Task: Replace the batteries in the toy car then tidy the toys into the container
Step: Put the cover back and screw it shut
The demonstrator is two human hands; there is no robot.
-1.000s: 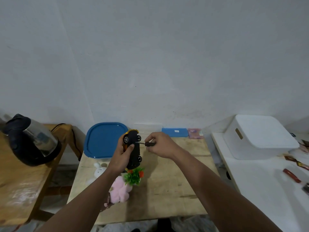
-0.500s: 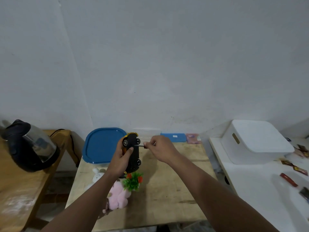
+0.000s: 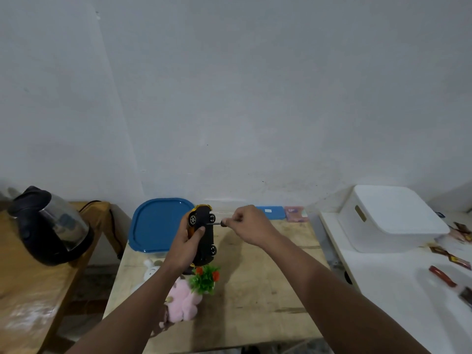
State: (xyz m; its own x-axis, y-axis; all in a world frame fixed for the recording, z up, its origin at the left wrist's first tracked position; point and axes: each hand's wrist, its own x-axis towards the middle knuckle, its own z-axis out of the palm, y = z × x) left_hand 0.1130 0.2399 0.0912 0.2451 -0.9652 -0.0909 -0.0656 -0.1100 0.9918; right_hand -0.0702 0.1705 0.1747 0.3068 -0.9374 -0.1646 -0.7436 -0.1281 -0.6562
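Note:
My left hand [image 3: 185, 245] grips a yellow toy car [image 3: 204, 236] held on end above the wooden table [image 3: 255, 297], its black underside facing right. My right hand [image 3: 251, 226] pinches a small screwdriver [image 3: 218, 223] whose tip touches the car's underside near the upper wheels. A container with a blue lid [image 3: 157, 224] stands behind the car at the table's back left. Below my hands lie a pink plush toy [image 3: 182, 300], a green toy plant with red flowers [image 3: 205, 277] and a small white rabbit toy [image 3: 150, 270].
A black electric kettle [image 3: 49, 226] stands on a wooden side table at the left. A blue flat box [image 3: 272, 212] and a pink packet [image 3: 295, 213] lie at the table's back edge. A white bin [image 3: 390, 218] sits upside down on a white table at the right, near small wrappers [image 3: 449, 256].
The view has tilted slightly, so the tables sit lower in the frame. My hands keep the car and screwdriver together, with the screwdriver still at the car's underside.

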